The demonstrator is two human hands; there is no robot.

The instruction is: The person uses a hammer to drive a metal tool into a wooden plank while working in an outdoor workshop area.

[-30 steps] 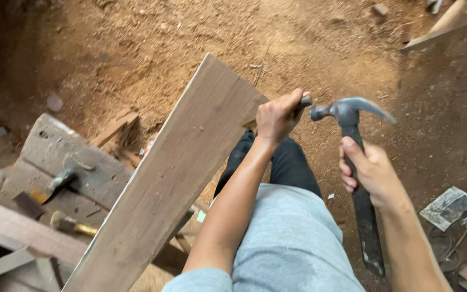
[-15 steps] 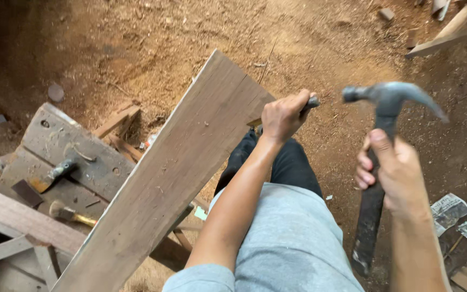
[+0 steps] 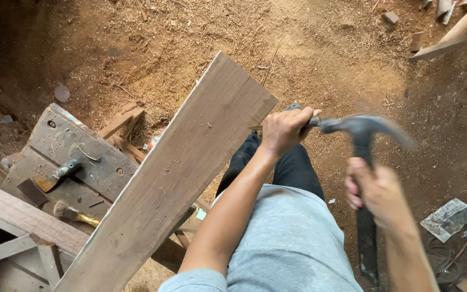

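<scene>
The plank (image 3: 179, 167) runs diagonally, its long axis from lower left to upper right, with the far end at upper centre. The left hand (image 3: 283, 130) is clamped on a chisel (image 3: 293, 107) at the plank's right edge near that end; only the chisel's butt shows past the fist. The right hand (image 3: 377, 192) is clamped on the handle of a hammer (image 3: 364, 130), well apart from the left hand. The hammer head lies just right of the left fist, at the same height, face pointing left toward the chisel butt. The left hand is nearer the plank; the right is off to its side, over the dirt floor (image 3: 325, 48).

Compared with half a second ago, the hammer head has travelled left, from well clear of the fist to just beside it. It is motion-blurred. The left hand and plank have kept their position.
</scene>
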